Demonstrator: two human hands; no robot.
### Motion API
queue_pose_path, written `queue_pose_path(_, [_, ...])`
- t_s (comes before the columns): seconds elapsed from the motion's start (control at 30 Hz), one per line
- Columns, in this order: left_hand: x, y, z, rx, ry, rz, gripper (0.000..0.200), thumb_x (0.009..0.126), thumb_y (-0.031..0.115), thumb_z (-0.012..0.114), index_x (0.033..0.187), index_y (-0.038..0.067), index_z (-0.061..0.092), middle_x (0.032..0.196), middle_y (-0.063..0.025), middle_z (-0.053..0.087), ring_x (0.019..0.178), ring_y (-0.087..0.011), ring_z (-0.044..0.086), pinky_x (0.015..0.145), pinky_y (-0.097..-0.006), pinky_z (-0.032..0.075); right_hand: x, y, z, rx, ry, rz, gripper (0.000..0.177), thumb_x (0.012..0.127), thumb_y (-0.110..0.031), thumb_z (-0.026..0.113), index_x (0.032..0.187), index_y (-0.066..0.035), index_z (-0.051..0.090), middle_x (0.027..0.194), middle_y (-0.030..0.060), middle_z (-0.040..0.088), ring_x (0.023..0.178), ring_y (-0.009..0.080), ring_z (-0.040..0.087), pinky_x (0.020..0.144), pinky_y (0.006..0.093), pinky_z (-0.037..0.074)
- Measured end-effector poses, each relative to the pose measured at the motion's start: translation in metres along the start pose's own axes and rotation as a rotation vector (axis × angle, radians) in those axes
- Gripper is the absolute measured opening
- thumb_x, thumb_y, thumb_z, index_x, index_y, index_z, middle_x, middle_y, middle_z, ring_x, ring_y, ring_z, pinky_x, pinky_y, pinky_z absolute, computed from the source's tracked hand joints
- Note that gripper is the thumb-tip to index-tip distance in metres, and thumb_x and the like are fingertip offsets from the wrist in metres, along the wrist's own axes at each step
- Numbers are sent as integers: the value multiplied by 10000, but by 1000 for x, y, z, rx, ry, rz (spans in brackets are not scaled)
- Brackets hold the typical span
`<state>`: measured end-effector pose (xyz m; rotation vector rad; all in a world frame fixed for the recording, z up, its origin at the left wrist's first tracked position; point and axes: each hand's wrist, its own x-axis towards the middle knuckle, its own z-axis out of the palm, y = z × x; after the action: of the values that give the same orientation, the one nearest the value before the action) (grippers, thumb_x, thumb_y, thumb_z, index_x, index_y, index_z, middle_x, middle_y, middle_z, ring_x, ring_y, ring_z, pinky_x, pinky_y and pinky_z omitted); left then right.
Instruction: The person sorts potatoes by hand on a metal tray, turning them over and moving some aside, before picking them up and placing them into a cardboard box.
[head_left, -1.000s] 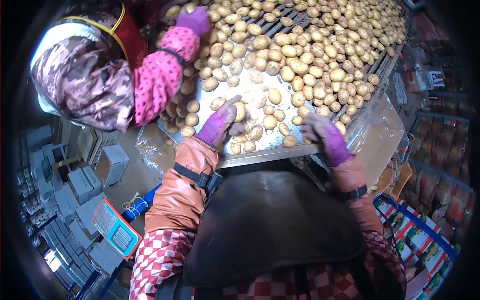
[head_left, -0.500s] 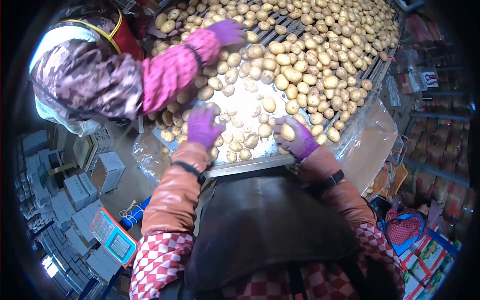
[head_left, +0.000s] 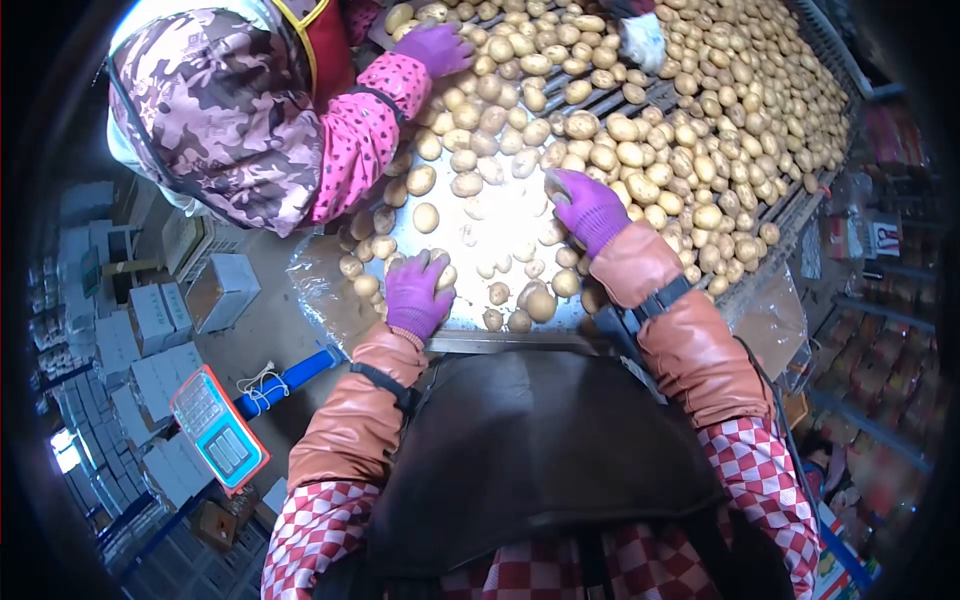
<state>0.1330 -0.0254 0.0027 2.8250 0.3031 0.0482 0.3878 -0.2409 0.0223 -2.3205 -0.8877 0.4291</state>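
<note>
My left hand (head_left: 418,295), in a purple glove, is low over the left part of the metal sorting tray (head_left: 460,340). Its fingers and thumb are bent around a potato (head_left: 447,278). Further up and to the right, my right hand (head_left: 588,212), also gloved in purple, reaches to the edge of the potato heap (head_left: 700,190). Its grey fingertips are bunched together and point left, and whatever lies under them is hidden. Loose potatoes (head_left: 540,303) lie on the tray between my hands, some washed out by glare.
At the left a co-worker (head_left: 220,120) in a camouflage hood stretches a purple-gloved hand (head_left: 435,48) over the potatoes. Another gloved hand (head_left: 643,42) is at the top. Dark slats (head_left: 650,100) carry the heap. A scale display (head_left: 220,430) and boxes (head_left: 222,290) stand at lower left.
My right hand has moved up from the tray's right edge; the potato it held no longer shows. My left hand is slightly lower. Another gloved hand has appeared at the top.
</note>
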Motion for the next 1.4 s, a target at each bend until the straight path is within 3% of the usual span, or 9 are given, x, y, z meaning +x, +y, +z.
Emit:
queue_pose_path(0.2, [58,-1,-19,-386,201,92,231,788,230,678,987,113,687,775,-120,644,763,-321,615,719,-438,455,19,6,49,-416,-115,-20,407,820,-137,583,1227,-160,590,1407,134,483,1106,361,583,938,456,480])
queue_pose_path(0.3, [119,7,-4,-544,305,-55,251,877,251,625,1045,81,701,898,-185,664,807,-374,646,765,-441,517,10,1,32,-107,-250,151,400,792,-173,645,1189,-169,597,1320,152,538,1069,369,592,911,442,490])
queue_pose_path(0.4, [194,5,26,-467,-68,-471,612,872,419,630,1414,182,474,1341,-189,544,1269,-325,488,1071,-411,358,-30,28,43,137,-163,121,424,829,-263,666,1225,-150,566,1035,127,628,980,298,623,843,391,512])
queue_pose_path(0.6, [165,39,41,-132,-56,191,718,713,485,735,1348,213,541,1444,-169,423,1337,-407,364,1095,-580,244,-78,50,-19,1338,-157,498,260,897,-191,613,1141,-104,628,1074,110,630,996,262,615,852,366,501])
queue_pose_path(0.73, [89,22,26,64,25,332,618,725,372,734,1296,189,581,1394,-175,466,1266,-393,427,1026,-556,316,-85,53,-107,-185,306,-274,265,875,-119,636,1138,-88,647,1001,105,625,883,216,595,755,386,503])
queue_pose_path(0.8, [73,21,12,0,-54,240,607,730,349,731,1295,184,583,1396,-181,458,1268,-425,407,1036,-549,322,-63,77,-96,1029,275,487,316,844,-155,653,1151,-82,647,994,136,626,911,283,603,786,394,506])
queue_pose_path(0.93, [67,18,9,-43,-104,175,633,745,353,727,1335,201,559,1432,-206,417,1306,-471,358,1066,-550,328,-16,71,-48,-575,44,335,518,854,-171,633,1346,-65,511,983,96,600,824,188,619,702,326,517])
queue_pose_path(1.27, [37,-8,6,-107,-135,254,631,733,353,729,1293,110,569,1444,-216,404,1357,-497,295,1076,-552,307,-195,64,-112,1671,327,492,581,922,-265,566,1446,-98,377,1159,129,601,856,217,608,641,305,509])
queue_pose_path(1.4, [38,-4,6,-173,-121,213,633,738,329,724,1304,104,555,1411,-218,445,1291,-451,395,1054,-521,341,-330,174,-145,918,715,830,630,893,-187,641,1447,-67,366,1244,166,586,996,251,636,741,349,558])
